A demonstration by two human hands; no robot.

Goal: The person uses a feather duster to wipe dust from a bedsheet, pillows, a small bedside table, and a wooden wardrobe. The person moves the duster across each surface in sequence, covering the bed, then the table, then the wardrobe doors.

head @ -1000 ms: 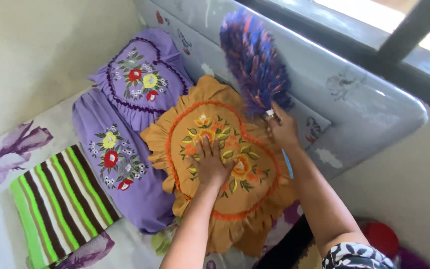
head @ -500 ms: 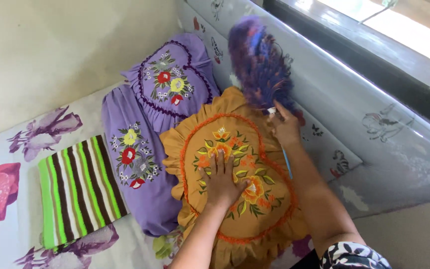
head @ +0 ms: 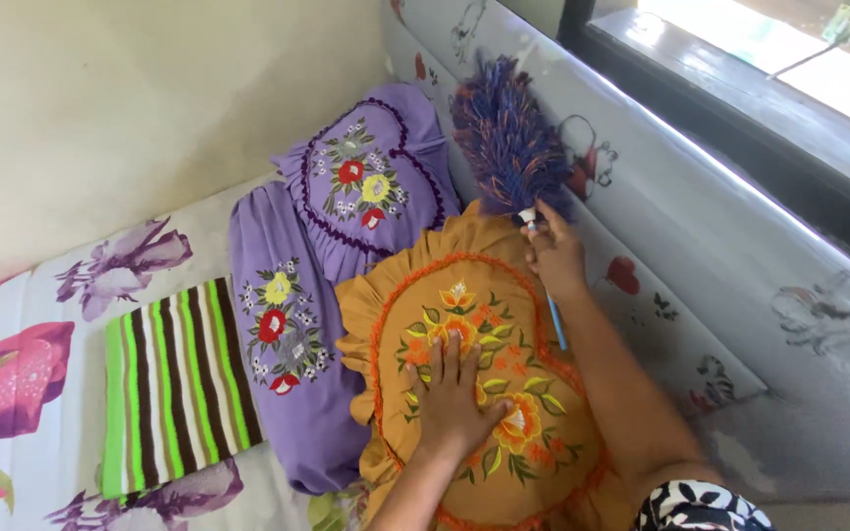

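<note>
My left hand point(head: 452, 398) lies flat, fingers spread, on an orange heart-shaped pillow point(head: 489, 324) with embroidered flowers and a ruffled edge. My right hand point(head: 555, 254) grips the thin blue handle of a purple and blue feather duster point(head: 506, 138). The duster's head rests against the grey printed headboard point(head: 700, 206) just above the pillow's top edge.
A purple heart pillow point(head: 366, 177) and a purple bolster point(head: 282, 334) lie left of the orange one. A folded green, brown and white striped cloth point(head: 174, 379) sits on the floral bedsheet point(head: 31, 334). A cream wall stands behind; a window ledge point(head: 740, 88) runs above the headboard.
The view has shifted, so everything sits further right and lower in frame. The duster has swept along the headboard. My left hand has stayed pressed on the orange pillow.
</note>
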